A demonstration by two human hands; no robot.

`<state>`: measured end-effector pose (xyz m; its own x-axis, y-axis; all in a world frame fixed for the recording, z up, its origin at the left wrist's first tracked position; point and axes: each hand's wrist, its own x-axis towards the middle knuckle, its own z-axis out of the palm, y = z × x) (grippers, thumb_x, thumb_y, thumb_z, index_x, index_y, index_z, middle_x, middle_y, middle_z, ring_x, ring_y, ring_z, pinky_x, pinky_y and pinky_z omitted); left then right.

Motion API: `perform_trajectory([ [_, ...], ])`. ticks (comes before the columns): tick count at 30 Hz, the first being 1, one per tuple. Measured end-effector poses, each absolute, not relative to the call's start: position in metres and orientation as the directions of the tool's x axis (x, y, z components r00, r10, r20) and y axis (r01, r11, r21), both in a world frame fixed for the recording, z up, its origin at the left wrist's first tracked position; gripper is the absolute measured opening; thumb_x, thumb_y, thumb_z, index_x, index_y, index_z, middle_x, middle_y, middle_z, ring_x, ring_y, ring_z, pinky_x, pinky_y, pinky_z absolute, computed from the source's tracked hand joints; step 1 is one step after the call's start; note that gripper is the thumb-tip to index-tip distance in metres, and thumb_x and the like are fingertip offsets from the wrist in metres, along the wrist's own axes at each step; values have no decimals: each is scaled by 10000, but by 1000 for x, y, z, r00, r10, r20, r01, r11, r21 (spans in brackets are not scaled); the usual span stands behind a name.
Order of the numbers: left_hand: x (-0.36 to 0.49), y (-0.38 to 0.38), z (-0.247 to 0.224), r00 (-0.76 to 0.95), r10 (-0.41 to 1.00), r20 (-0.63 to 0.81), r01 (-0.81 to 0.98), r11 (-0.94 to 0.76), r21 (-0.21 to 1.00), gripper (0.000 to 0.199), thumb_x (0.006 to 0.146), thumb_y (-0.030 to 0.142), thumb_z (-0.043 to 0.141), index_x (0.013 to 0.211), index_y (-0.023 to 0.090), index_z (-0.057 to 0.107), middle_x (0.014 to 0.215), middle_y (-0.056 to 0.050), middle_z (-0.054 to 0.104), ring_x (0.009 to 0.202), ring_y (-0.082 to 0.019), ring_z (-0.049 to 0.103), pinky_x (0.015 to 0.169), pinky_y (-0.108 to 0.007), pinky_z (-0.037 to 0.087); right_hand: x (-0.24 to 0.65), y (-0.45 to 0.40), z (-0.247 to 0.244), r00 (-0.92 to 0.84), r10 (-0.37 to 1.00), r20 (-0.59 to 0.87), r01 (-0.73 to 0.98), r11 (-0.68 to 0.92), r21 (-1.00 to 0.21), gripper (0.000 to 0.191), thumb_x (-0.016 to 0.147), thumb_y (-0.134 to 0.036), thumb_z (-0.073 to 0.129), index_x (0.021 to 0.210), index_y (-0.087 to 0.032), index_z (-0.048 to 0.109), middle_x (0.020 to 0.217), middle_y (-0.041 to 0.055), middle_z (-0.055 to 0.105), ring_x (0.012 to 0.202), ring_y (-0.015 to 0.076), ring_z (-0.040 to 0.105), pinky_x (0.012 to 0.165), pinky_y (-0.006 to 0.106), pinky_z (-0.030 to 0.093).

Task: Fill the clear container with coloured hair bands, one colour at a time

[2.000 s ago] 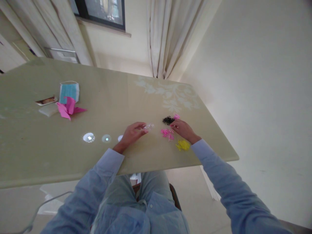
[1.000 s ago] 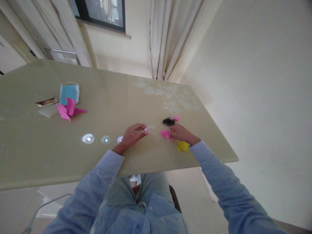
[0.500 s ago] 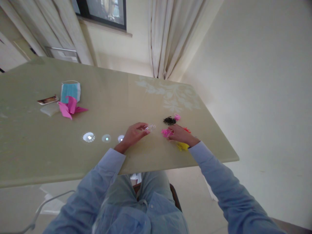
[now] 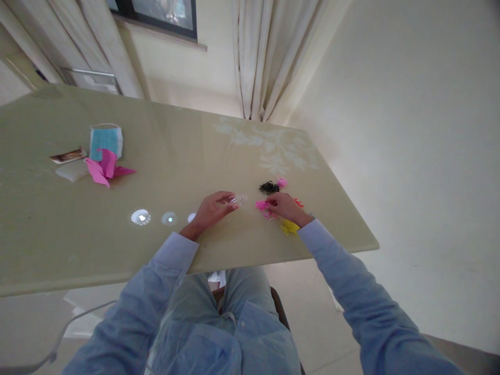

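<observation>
A small clear plastic container (image 4: 238, 199) is held on its side between the thumb and fingers of my left hand (image 4: 213, 211). My right hand (image 4: 284, 207) pinches some bright pink pieces (image 4: 261, 205) to its right, with more pink pieces just under the fingers. Beyond my right hand lies a pile of small black pieces (image 4: 269, 187), with a light pink bundle (image 4: 282, 182) beside it. Red pieces (image 4: 298, 202) show past the hand, and a yellow bunch (image 4: 289, 227) lies beneath the wrist.
The pale glossy table (image 4: 175, 140) has its front edge near my lap. At the far left are a blue face mask (image 4: 106, 141), a pink folded paper shape (image 4: 104, 167), a small picture card (image 4: 68, 155) and a whitish packet (image 4: 73, 170). A wall stands at the right.
My right hand's fingers have closed on pink pieces and lifted them slightly from the pile. My left hand keeps the clear container. The whole view has shifted slightly.
</observation>
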<state>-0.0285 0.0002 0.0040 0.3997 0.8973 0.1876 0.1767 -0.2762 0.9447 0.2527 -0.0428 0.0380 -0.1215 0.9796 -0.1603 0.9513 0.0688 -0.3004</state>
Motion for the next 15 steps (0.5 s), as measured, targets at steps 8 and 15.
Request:
perform_trajectory([
  [8, -28, 0, 6, 406, 894, 189, 196, -287, 938, 483, 724, 581, 747, 977, 170, 754, 974, -105, 786, 875, -249, 731, 825, -349, 582, 261, -46, 34, -63, 994, -86, 921, 25, -388, 175, 863, -201, 670, 971, -150, 799, 907, 84, 782, 793, 182, 685, 718, 252, 469],
  [15, -27, 0, 5, 408, 892, 193, 192, -291, 937, 470, 720, 564, 749, 973, 168, 757, 973, -103, 784, 876, -251, 731, 824, -351, 581, 266, -48, 37, 0, 997, -72, 833, -40, -552, 164, 846, -204, 680, 944, -162, 804, 859, 64, 789, 762, 171, 694, 692, 253, 501],
])
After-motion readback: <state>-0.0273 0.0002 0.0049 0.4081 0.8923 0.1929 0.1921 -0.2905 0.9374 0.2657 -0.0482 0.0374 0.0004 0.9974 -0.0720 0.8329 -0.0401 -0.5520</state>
